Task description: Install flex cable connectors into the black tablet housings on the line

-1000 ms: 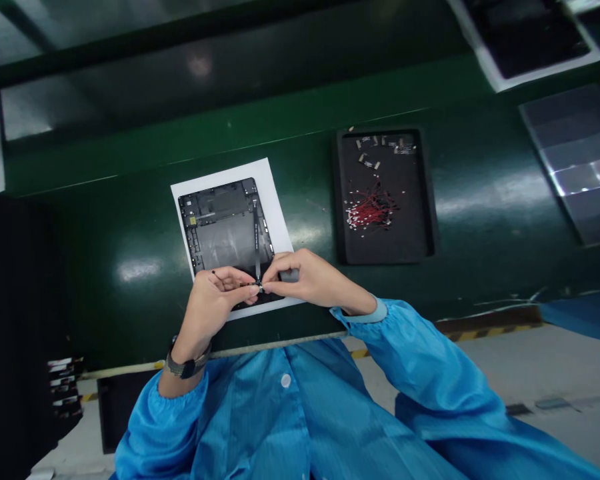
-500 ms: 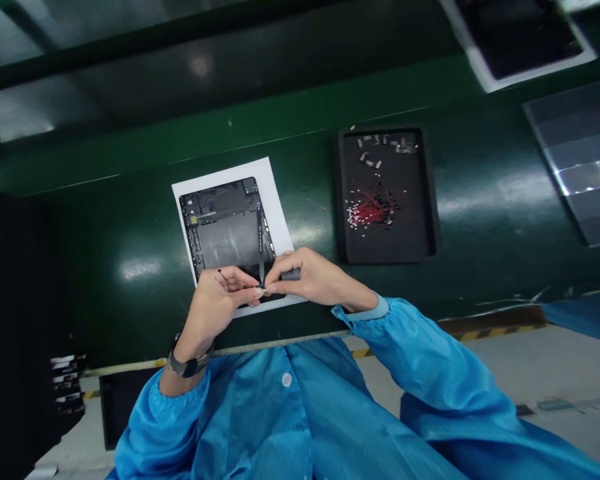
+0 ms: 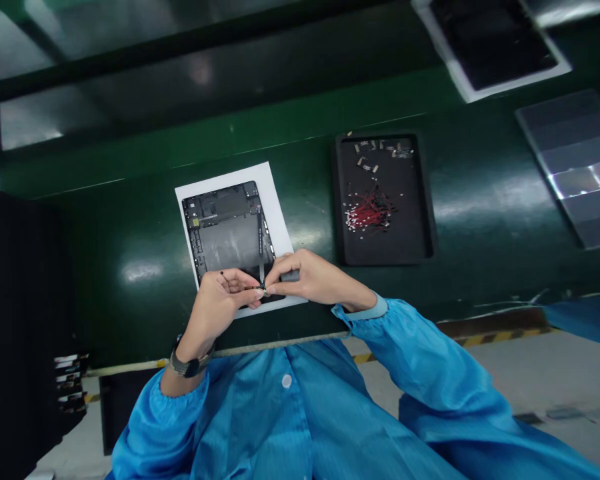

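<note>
A dark device housing (image 3: 225,233) lies open on a white sheet (image 3: 276,213), with a black flex cable (image 3: 261,243) running down its right side. At the cable's lower end, my left hand (image 3: 225,293) pinches a small part near the housing's bottom edge. A thin dark tool tip sticks out above the left hand's knuckles. My right hand (image 3: 303,277) meets it from the right, thumb and forefinger closed on the same small part. Under the right palm a small grey object (image 3: 291,275) shows. The fingertips hide most of the small part.
Right of the sheet, a black tray (image 3: 410,233) holds red wires (image 3: 370,212) and several small circuit boards (image 3: 367,165). Further right are a grey panel (image 3: 570,140) and a dark screen on a white sheet (image 3: 495,40). A black covered shape (image 3: 15,300) stands at left.
The view has shifted slightly, so the tray and far screen appear a little further left. Both hands keep the same pinch at the cable's lower end.
</note>
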A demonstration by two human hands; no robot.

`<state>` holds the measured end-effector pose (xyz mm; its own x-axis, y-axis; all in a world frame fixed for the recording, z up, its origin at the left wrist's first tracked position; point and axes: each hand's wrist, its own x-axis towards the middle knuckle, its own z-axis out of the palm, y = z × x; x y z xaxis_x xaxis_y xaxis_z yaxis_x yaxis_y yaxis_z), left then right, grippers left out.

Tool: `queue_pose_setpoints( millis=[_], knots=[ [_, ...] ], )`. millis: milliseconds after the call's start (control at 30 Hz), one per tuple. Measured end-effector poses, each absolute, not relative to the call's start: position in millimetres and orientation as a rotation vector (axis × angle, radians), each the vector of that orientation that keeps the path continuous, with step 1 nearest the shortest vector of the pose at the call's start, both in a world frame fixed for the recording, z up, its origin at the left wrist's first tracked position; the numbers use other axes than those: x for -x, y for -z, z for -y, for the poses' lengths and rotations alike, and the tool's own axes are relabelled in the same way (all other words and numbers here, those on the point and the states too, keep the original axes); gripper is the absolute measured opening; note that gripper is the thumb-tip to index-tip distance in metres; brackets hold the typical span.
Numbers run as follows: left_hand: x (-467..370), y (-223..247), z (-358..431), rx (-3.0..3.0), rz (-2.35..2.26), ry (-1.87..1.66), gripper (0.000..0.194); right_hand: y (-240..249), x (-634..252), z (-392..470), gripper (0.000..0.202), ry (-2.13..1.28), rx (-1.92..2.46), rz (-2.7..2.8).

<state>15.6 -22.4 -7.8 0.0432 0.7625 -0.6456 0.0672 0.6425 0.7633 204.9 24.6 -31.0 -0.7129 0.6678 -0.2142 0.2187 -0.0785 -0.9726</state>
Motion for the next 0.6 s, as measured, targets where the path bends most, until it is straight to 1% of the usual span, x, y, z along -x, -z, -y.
queue_pose_setpoints(
  millis=[133,233,300,367,433,467,500,533,600],
  knots=[
    [-8.3,-1.4,28.8,-0.931,-1.517,-0.536,0.015,30.9,-205.1,-23.9,0.014,-1.763,0.968,1.893],
    [6.7,-14.3,29.5,-1.323,-1.661,-0.465,0.012,31.2,-204.5,-23.1,0.026,-1.687,1.075,1.851],
    [19.8,-17.7,16.9,-1.602,-1.790,-0.507,0.012,32.5,-202.8,-22.2,0.031,-1.633,1.122,1.841],
    [33.0,-13.2,-10.9,-1.811,-1.884,-0.611,0.013,34.4,-200.0,-20.3,0.036,-1.570,1.131,1.859],
    [45.0,-1.9,-50.6,-1.945,-1.902,-0.702,0.020,36.2,-197.3,-17.7,0.038,-1.501,1.134,1.885],
    [50.3,4.9,-71.6,-1.993,-1.890,-0.697,0.027,36.9,-196.5,-16.5,0.038,-1.464,1.135,1.892],
    [55.0,11.5,-91.5,-2.008,-1.891,-0.620,0.030,37.4,-196.4,-15.7,0.036,-1.427,1.137,1.889],
    [59.0,17.2,-109.0,-1.991,-1.880,-0.521,0.029,37.6,-196.9,-15.3,0.034,-1.390,1.143,1.874],
    [64.7,25.0,-134.7,-1.964,-1.806,-0.368,0.017,36.9,-199.8,-16.2,0.030,-1.325,1.158,1.817]
  ],
)
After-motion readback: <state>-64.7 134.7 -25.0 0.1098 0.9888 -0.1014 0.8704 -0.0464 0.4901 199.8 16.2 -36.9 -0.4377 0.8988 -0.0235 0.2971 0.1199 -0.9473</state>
